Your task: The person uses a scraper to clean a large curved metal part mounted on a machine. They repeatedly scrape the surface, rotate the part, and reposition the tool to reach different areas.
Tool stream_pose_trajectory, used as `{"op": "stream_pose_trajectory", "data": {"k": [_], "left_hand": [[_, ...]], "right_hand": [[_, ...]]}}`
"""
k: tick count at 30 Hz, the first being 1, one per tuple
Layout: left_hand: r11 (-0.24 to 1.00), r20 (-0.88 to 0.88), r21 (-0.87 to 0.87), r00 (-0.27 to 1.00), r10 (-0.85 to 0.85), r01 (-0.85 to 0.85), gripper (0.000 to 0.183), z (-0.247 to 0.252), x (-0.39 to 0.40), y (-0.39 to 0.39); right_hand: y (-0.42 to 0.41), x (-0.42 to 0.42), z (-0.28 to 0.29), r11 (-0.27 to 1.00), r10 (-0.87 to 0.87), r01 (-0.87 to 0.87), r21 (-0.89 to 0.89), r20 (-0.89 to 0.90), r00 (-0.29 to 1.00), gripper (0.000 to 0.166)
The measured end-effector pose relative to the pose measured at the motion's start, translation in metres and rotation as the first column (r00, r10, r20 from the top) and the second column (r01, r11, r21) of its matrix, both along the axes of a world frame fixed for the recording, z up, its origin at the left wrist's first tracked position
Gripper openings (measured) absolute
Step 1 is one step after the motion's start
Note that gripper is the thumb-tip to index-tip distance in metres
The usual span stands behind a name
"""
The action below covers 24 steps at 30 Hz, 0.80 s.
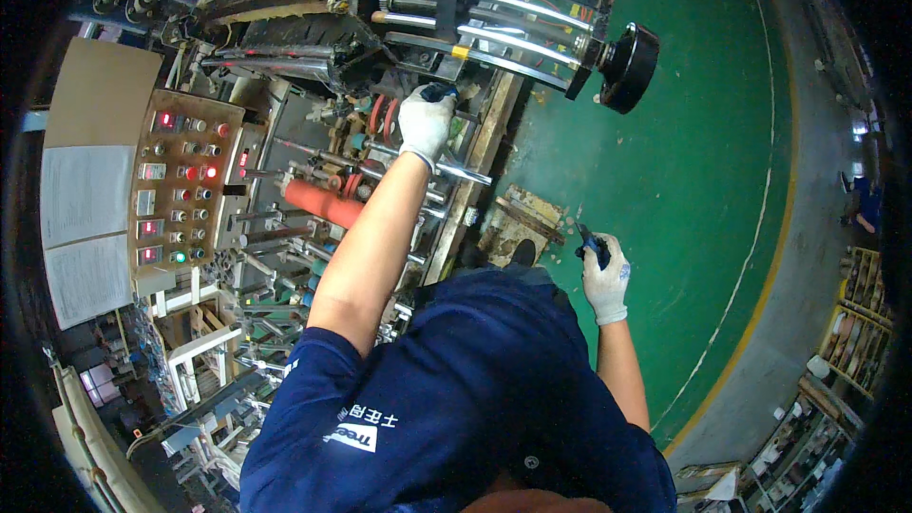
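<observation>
My left hand (427,121), in a white knitted glove, reaches over the frame of a machine (463,217). Its fingers are closed on a small dark blue object (437,92), mostly hidden, whose kind I cannot tell. Just beyond it are the machine's chrome rods (520,39) and a large black knob or wheel (629,68). My right hand (605,278), gloved in white too, is low on the right above the green floor, gripping a tool with a blue handle (594,254) and a dark, pointed blade-like end (583,231).
At the left stands a control panel (187,192) with lit buttons and displays, beside sheets bearing writing (85,199). A red roller (324,204) lies within the machine. A worn wooden platform (524,224) is near my feet. Another person (868,203) is at the far right, near racks (858,320).
</observation>
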<state>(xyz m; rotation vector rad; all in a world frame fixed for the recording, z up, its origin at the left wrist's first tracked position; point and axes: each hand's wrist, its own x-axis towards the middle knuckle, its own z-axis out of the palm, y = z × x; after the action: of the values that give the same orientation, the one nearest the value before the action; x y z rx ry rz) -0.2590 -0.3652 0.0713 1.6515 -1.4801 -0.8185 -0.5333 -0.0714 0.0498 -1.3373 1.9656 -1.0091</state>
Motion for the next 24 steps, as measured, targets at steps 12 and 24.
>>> {"op": "stream_pose_trajectory", "data": {"k": [12,24], "left_hand": [[0.945,-0.097,0.220,0.970,-0.225,0.241,0.044,0.041,0.033,0.128],[0.920,-0.391,0.201,0.889,-0.239,0.336,0.023,0.046,0.067,0.221]], "right_hand": [[-0.048,0.029,0.005,0.933,0.266,-0.268,-0.240,-0.038,0.963,0.021],[-0.091,0.119,0.079,0.705,0.706,-0.699,-0.117,0.023,0.708,0.019]]}}
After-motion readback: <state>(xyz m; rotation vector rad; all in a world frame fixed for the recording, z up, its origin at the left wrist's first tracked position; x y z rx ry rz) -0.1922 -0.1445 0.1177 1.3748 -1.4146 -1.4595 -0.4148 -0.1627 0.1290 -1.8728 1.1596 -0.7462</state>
